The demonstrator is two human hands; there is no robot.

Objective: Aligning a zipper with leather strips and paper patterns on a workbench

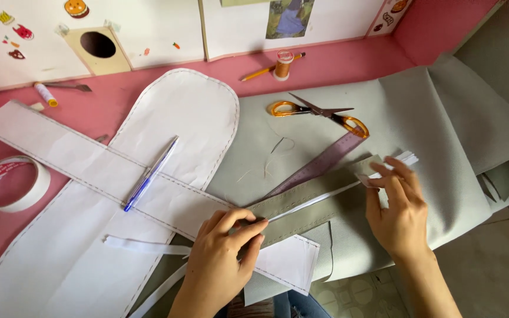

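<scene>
Pinching a thin white strip [319, 197] taut across the grey fabric band [301, 203] at lower centre, the left hand [222, 259] and right hand [399, 215] both grip it, and uneven tension could skew it.

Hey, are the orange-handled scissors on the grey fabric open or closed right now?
Open: the scissors lie with blades parted and handles spread apart.

Single head view, worn on person's head. Looks steeply down and forward over pink worktop [337, 65], close range. Near edge at frame bottom, back wall [148, 29] at top, floor [490, 271] bottom right.
</scene>
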